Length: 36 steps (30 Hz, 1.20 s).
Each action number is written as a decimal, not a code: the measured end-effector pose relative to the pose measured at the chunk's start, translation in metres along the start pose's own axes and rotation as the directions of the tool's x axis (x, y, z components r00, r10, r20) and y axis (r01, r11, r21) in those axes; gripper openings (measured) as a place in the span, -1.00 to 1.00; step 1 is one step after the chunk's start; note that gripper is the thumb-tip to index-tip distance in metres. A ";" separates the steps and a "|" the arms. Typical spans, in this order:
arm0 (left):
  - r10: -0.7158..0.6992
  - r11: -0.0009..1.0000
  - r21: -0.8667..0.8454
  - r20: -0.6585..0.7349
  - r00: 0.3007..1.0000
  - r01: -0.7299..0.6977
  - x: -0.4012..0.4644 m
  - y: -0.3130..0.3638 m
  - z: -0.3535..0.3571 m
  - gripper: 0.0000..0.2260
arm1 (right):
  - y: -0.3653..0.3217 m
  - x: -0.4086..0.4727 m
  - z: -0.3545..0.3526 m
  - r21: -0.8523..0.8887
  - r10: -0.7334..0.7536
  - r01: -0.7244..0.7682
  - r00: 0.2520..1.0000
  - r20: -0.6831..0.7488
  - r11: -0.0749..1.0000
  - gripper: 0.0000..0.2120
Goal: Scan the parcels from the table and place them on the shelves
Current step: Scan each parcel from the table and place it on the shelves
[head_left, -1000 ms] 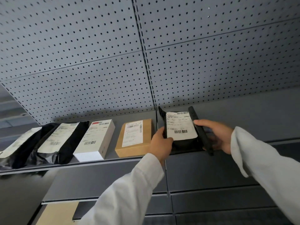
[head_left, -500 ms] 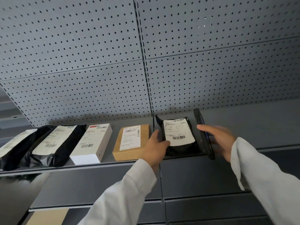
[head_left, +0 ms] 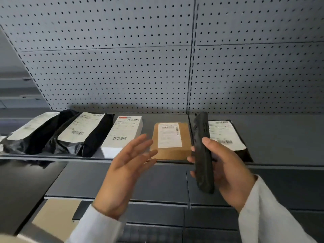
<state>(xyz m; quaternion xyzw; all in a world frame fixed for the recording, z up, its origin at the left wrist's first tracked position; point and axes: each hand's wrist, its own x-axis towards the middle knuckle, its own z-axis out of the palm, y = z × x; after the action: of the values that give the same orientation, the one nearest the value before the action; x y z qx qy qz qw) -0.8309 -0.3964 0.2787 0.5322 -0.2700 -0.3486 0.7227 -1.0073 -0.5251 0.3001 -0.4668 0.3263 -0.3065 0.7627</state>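
A black parcel with a white label (head_left: 226, 135) lies on the grey shelf (head_left: 280, 137), partly hidden behind the scanner. My right hand (head_left: 226, 171) grips a black handheld scanner (head_left: 203, 151), held upright in front of the shelf edge. My left hand (head_left: 128, 165) hovers empty with its fingers spread, in front of the brown cardboard box (head_left: 172, 141). Left of that box on the same shelf lie a white box (head_left: 122, 135) and two black bags with labels (head_left: 82, 134), (head_left: 36, 130).
A perforated grey back panel (head_left: 122, 67) rises behind the shelf. Lower grey shelves (head_left: 157, 183) step out below, and a tan surface (head_left: 54, 218) shows at the bottom left. The shelf stretches bare to the right of the black parcel.
My left hand has let go of the black parcel and drawn back from the shelf, fingers now spread. My right hand has pulled the scanner back toward me. The parcel stays on the shelf.
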 end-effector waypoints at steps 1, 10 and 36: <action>-0.007 1.000 -0.011 -0.030 1.000 0.007 -0.006 0.000 -0.020 -0.62 | 0.012 0.000 0.019 0.009 0.025 -0.025 0.999 0.025 1.000 -0.47; -0.050 0.998 -0.063 -0.335 0.941 0.030 -0.056 0.020 -0.208 -0.57 | 0.113 -0.003 0.215 -0.087 0.234 -0.220 0.947 0.221 0.972 -0.58; -0.177 0.984 -0.166 -0.888 0.425 0.063 -0.197 0.087 -0.617 -0.53 | 0.376 0.030 0.624 -0.468 0.851 -0.719 0.356 0.385 0.513 -0.35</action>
<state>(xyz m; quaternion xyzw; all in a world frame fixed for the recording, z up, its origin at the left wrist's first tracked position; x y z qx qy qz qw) -0.4627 0.1349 0.1808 0.6141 0.2131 -0.0768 0.7560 -0.4386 -0.0874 0.1703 -0.3998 0.2952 0.2928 0.8169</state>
